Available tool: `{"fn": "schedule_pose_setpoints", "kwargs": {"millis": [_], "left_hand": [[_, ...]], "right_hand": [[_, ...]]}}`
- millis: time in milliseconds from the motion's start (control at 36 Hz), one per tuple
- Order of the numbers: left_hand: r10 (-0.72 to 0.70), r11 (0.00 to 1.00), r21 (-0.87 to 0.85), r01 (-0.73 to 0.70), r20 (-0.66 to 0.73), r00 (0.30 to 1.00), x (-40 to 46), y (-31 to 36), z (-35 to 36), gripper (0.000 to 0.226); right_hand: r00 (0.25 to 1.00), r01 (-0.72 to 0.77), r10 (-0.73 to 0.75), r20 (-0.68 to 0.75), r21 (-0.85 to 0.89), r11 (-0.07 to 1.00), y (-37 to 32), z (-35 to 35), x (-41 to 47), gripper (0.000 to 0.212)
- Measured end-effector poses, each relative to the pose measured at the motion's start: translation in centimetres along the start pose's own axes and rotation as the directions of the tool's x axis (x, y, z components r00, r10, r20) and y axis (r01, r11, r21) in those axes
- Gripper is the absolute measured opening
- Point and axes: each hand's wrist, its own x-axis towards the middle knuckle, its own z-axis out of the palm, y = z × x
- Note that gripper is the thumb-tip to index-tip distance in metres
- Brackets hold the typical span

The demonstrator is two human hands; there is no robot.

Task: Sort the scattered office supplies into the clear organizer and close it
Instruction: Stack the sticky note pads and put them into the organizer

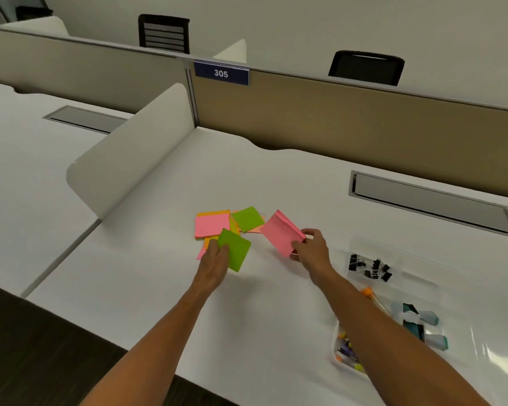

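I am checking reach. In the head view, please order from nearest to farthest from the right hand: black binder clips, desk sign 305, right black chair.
From the right hand:
1. black binder clips, just right, in the clear organizer.
2. desk sign 305, on the partition, far left.
3. right black chair, behind the partition.

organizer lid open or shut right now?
Open. The clear organizer shows binder clips uncovered, its lid lying flat beside it on the desk.
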Motion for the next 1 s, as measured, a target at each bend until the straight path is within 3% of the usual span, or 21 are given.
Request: {"fn": "schedule_pose_setpoints", "kwargs": {"millis": [167, 361, 667, 861, 1000], "left_hand": [[0.077, 0.993, -0.092, -0.07, 0.082, 0.994, -1.0, 3.5, 3.7, 0.014], [0.108, 0.977, -0.195, -0.085, 0.108, 0.988, -2.8, 7.0, 9.1, 0.012], [0.116, 0.972, -0.226, -0.064, 0.227, 0.967, -6.1, 11.6, 16.8, 0.018], [0.15, 0.976, -0.201, -0.088, 0.318, 0.936, -7.7, 14.5, 21.5, 0.013], [0.187, 0.98, -0.139, -0.143, 0.391, 0.901, -8.6, 15.8, 24.8, 0.017]], "right_hand": [[0.995, 0.081, -0.075, -0.067, 0.093, 0.992, -0.4, -6.6, -1.1, 0.029], [0.952, 0.198, -0.189, -0.241, 0.017, 0.98, -0.7, -16.4, -2.6, 0.032], [0.853, 0.1, -0.18, -0.49, -0.185, 0.978, 1.8, -28.9, -3.6, 0.034], [0.886, -0.041, -0.162, -0.436, -0.419, 0.907, 3.7, -32.2, -4.1, 0.037], [0.922, -0.059, -0.153, -0.355, -0.52, 0.852, 3.9, -32.3, -3.9, 0.038]]}}
